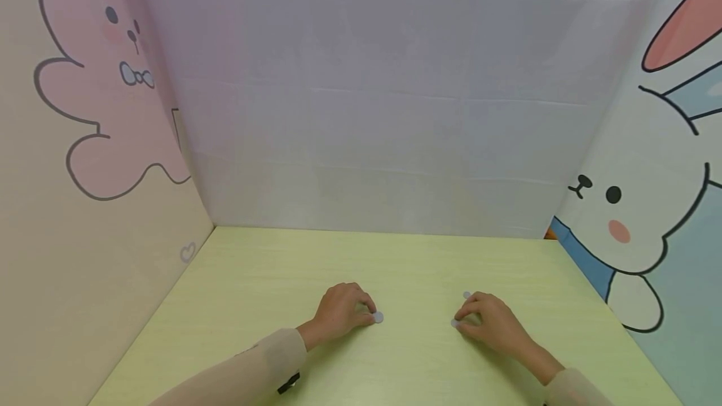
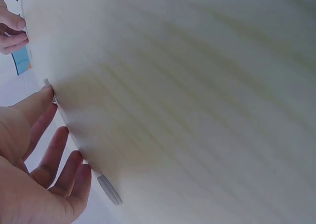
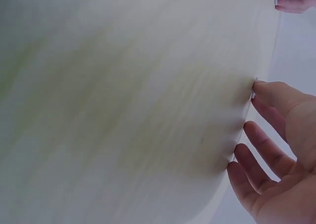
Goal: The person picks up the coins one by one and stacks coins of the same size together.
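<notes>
In the head view my left hand [image 1: 341, 309] rests low on the table, thumb and index finger pinching the edge of a small flat grey coin-like disc [image 1: 379, 317]. My right hand [image 1: 495, 326] pinches a similar disc [image 1: 454, 323] between thumb and index finger, partly covered by the fingertips. Just beyond the right fingers lies another grey disc [image 1: 467, 295], apart from them. In the left wrist view a thick-edged grey disc [image 2: 109, 189] lies flat near the little finger; the head view does not show it. The other fingertips of both hands are at the tabletop.
Both hands work on a pale yellow-green tabletop [image 1: 271, 268]. A whitish creased sheet [image 1: 383, 111] stands along its back edge. Side panels carry a pink cartoon animal [image 1: 107, 105] on the left and a white cartoon rabbit [image 1: 648, 218] on the right.
</notes>
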A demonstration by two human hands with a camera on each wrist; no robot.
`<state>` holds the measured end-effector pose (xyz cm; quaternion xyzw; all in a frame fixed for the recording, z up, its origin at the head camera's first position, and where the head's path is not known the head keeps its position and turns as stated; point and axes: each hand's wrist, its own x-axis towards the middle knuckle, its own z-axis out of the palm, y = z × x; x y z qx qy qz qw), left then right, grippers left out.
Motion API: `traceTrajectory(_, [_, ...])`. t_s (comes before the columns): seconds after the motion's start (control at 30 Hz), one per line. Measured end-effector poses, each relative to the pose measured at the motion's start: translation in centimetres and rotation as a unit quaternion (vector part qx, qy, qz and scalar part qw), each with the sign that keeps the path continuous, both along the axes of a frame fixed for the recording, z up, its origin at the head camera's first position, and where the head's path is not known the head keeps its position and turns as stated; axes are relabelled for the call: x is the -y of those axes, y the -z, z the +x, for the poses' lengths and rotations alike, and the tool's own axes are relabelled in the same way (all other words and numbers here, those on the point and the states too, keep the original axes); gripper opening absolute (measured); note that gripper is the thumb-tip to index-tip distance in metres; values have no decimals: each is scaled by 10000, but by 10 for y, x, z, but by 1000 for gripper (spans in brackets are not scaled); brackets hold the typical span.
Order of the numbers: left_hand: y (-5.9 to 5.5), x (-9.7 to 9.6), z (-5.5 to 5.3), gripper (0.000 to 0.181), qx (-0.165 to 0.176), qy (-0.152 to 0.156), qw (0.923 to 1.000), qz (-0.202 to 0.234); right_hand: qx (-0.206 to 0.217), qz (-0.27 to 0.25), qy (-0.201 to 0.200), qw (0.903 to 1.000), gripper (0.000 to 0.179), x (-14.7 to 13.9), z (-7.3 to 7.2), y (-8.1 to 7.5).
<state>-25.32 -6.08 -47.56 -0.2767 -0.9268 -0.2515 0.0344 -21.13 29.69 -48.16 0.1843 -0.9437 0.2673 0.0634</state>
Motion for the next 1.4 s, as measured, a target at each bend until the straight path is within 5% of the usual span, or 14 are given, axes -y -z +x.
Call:
traceTrajectory(0.67, [4, 1, -2, 11, -33, 34, 10000, -25, -130, 53, -64, 9999, 6, 5, -3, 3])
traceTrajectory(0.97, [-2, 1, -5, 27, 291, 37, 9995, -104, -158, 91, -122, 9998, 6, 14, -6, 2])
traceTrajectory(1.4, [-13, -33, -4, 31, 219, 219, 9994, -136, 81, 28, -27, 10000, 5, 20, -8, 1])
